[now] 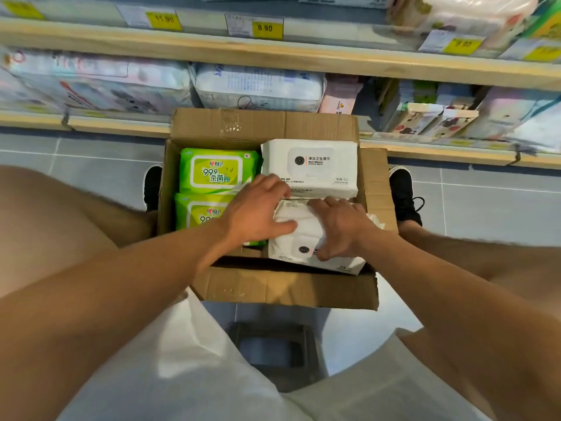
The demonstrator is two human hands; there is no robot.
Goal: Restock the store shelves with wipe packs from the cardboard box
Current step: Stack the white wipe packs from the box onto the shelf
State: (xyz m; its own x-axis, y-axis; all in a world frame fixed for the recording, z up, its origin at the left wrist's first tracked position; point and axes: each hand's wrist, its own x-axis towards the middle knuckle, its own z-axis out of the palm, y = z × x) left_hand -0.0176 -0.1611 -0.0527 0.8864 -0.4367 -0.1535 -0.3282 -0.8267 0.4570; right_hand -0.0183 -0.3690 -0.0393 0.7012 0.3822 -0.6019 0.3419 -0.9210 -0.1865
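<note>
Retail shop aisle. Straight ahead of both hands, beyond the open cardboard box (273, 287), run wood-edged shelves (273, 56) w/ yellow price tags (267, 28) clipped along the front rail, e.g. "8.90". Packaged tissue/paper goods (258, 86) fill the lower shelf, more small packs (431, 117) off to the right-hand side. Grey tiled floor (485, 208) below, either side of the hands.

The shelf goods (100, 83) at eleven o'clock are smeared by blur, their print unreadable. The left hand (258, 209) hides most of the nearer green wipe pack (197, 212); the right hand (340, 227) covers the label of the near white wipe pack (299, 230). The top shelf's packs (464, 13) at one o'clock are cut off by the frame edge.
</note>
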